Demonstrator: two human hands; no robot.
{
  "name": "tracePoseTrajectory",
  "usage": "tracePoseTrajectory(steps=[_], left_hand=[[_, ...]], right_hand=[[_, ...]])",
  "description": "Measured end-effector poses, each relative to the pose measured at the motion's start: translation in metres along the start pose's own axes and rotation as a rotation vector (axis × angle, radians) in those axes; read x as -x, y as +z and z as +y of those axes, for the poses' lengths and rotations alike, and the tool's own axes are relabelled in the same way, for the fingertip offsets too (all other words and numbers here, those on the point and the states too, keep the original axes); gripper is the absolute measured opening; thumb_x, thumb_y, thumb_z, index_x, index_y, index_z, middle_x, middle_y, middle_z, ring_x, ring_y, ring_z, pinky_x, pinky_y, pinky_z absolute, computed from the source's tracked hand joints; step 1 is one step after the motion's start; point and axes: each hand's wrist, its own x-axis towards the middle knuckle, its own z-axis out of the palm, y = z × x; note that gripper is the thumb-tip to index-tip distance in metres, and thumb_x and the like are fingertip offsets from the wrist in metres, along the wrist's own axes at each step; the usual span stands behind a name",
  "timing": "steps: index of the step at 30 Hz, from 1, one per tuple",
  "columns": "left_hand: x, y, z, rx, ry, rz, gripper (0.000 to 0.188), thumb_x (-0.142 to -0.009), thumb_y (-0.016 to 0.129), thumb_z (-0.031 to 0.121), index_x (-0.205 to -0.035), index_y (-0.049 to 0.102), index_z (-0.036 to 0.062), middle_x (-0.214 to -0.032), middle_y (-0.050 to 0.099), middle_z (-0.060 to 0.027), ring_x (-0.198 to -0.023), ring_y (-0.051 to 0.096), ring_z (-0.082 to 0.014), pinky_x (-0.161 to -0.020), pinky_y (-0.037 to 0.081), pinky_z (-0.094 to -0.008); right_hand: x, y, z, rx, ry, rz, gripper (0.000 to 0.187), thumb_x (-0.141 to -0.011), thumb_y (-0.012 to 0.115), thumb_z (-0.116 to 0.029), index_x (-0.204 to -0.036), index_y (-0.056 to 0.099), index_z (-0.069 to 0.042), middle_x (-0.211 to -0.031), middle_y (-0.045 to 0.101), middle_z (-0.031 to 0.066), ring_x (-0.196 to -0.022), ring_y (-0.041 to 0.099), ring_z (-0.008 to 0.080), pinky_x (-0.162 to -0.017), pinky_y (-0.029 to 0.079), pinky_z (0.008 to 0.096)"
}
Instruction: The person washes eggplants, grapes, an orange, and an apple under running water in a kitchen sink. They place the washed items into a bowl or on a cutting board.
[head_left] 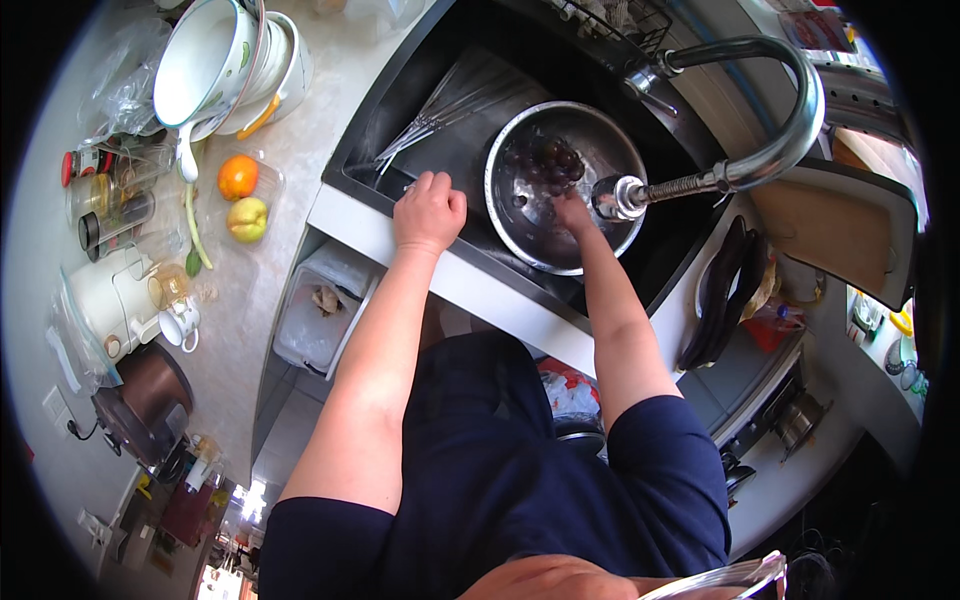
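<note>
A round metal basin (494,205) stands in the dark sink (365,160), with dark purple grapes (556,165) inside it. My right hand (572,212) reaches into the basin, its fingers closed at the lower end of the grapes; the fingertips are partly hidden. Close beside that hand hangs the head of the silver faucet (622,197). I cannot make out whether water runs from it. My left hand (430,210) rests as a loose fist on the sink's front edge, left of the basin, with nothing visible in it.
A metal wire rack (430,125) lies in the sink's left part. Left on the counter are an orange (238,177), a yellow-green fruit (247,219), a white enamel pot (205,60) and a white mug (180,325). Long dark eggplants (725,295) lie right of the sink.
</note>
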Motion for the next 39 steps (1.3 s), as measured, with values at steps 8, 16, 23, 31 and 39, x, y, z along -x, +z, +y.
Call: tracePoseTrajectory(steps=[8, 16, 23, 31, 39], left_hand=[[0.000, -0.002, 0.004, 0.015, -0.005, -0.011, 0.008, -0.074, 0.055, 0.013, -0.069, 0.050, 0.0094, -0.075, 0.054, -0.0084, -0.067, 0.060, -0.0306, -0.057, 0.050, -0.0431], [0.002, 0.002, 0.002, 0.002, -0.016, -0.004, 0.005, -0.075, 0.055, 0.013, -0.071, 0.053, 0.0107, -0.075, 0.056, -0.0062, -0.067, 0.060, -0.0299, -0.055, 0.049, -0.0427], [-0.002, -0.008, 0.008, 0.040, -0.050, 0.001, 0.007, -0.074, 0.055, 0.015, -0.071, 0.051, 0.0101, -0.074, 0.055, -0.0078, -0.067, 0.059, -0.0309, -0.056, 0.050, -0.0433], [0.006, -0.009, 0.003, 0.076, -0.102, -0.040, 0.007, -0.075, 0.056, 0.016, -0.077, 0.055, 0.0094, -0.081, 0.056, -0.0086, -0.074, 0.060, -0.0308, -0.062, 0.051, -0.0438], [-0.022, -0.092, -0.015, 0.183, 0.047, 0.331, 0.033, -0.074, 0.062, 0.010, -0.106, 0.057, 0.0086, -0.102, 0.054, -0.0115, -0.096, 0.056, -0.0316, -0.082, 0.048, -0.0404]], right_hand=[[0.010, -0.022, -0.004, 0.611, -0.175, 0.453, 0.055, -0.076, 0.064, -0.030, -0.123, 0.049, -0.005, -0.120, 0.058, 0.0159, -0.112, 0.055, 0.0300, -0.100, 0.039, 0.0415], [0.076, 0.020, -0.113, 0.666, -0.806, 0.081, 0.072, -0.069, 0.065, -0.009, -0.135, 0.038, -0.007, -0.140, 0.035, 0.0190, -0.114, 0.048, 0.0404, -0.096, 0.044, 0.0436], [0.047, 0.065, -0.089, 0.827, -0.657, -0.036, 0.041, -0.080, 0.051, -0.003, -0.120, 0.045, -0.005, -0.120, 0.045, 0.0220, -0.095, 0.057, 0.0438, -0.081, 0.050, 0.0482], [0.039, -0.035, -0.017, 0.957, -0.170, -0.060, 0.033, -0.078, 0.054, -0.018, -0.108, 0.059, -0.005, -0.114, 0.058, 0.0224, -0.108, 0.056, 0.0395, -0.090, 0.047, 0.0462], [0.016, -0.010, 0.002, 0.665, -0.449, -0.122, 0.017, -0.081, 0.055, -0.018, -0.086, 0.064, -0.004, -0.092, 0.063, 0.0236, -0.090, 0.061, 0.0396, -0.078, 0.048, 0.0475]])
